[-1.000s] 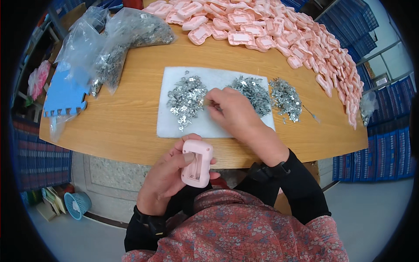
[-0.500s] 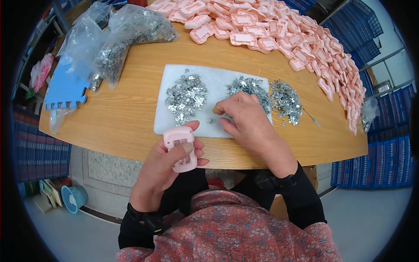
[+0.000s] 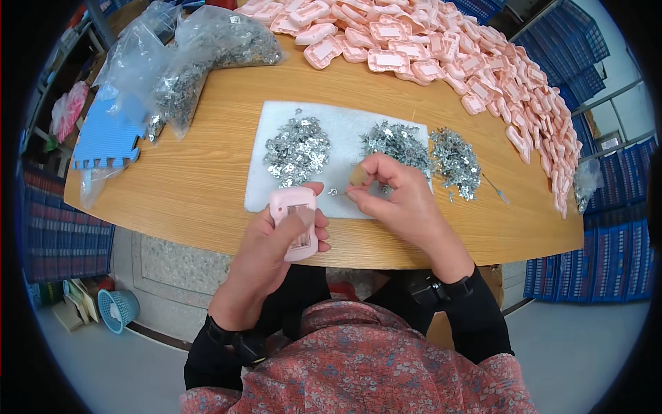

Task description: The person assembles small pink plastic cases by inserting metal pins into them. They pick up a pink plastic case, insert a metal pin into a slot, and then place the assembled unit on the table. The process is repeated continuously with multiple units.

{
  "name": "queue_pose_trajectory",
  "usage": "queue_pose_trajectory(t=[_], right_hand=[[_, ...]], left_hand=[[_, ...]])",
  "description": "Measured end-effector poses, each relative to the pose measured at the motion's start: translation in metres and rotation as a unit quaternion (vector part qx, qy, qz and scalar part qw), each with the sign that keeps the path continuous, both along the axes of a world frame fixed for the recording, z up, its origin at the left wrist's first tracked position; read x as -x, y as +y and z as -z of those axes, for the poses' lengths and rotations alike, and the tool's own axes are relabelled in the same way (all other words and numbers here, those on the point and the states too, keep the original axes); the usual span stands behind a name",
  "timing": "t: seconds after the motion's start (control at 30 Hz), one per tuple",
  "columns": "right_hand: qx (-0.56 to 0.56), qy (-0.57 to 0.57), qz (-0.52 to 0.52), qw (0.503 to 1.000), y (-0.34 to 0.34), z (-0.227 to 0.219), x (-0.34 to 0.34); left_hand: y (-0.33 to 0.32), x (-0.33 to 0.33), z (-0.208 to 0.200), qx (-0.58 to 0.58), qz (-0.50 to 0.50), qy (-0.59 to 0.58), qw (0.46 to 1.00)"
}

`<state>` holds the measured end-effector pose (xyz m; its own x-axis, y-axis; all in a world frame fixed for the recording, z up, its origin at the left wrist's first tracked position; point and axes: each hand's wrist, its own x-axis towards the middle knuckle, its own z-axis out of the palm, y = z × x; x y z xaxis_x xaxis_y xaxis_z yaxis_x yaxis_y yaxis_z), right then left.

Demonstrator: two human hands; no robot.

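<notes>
On the desk (image 3: 200, 186), a heap of pink cases (image 3: 441, 62) spans twelve to three o'clock. The right hand (image 3: 402, 199), a second ago by the nine-o'clock metal pile (image 3: 298, 152) on the white mat (image 3: 341, 127), now sits toward five o'clock, thumb and forefinger curled close; I cannot tell whether they pinch anything. The left hand (image 3: 263, 241), shifted twelve-ward, grips the held case (image 3: 292, 198) at the mat's seven-o'clock edge.
</notes>
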<state>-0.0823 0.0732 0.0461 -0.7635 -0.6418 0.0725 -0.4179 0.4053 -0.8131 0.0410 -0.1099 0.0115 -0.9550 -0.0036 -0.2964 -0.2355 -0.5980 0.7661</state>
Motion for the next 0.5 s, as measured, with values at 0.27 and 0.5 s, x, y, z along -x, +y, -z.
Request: queue_pose_trajectory(t=[0.27,0.5], right_hand=[[0.046,0.066,-0.029,0.996,0.011,-0.02,-0.022],[0.004,0.188,-0.039,0.981,0.015,-0.015,-0.031]], left_hand=[[0.017,0.01,0.001,-0.128,0.054,-0.02,0.99],[0.036,0.009,0.004,-0.071,0.08,-0.05,0.993]])
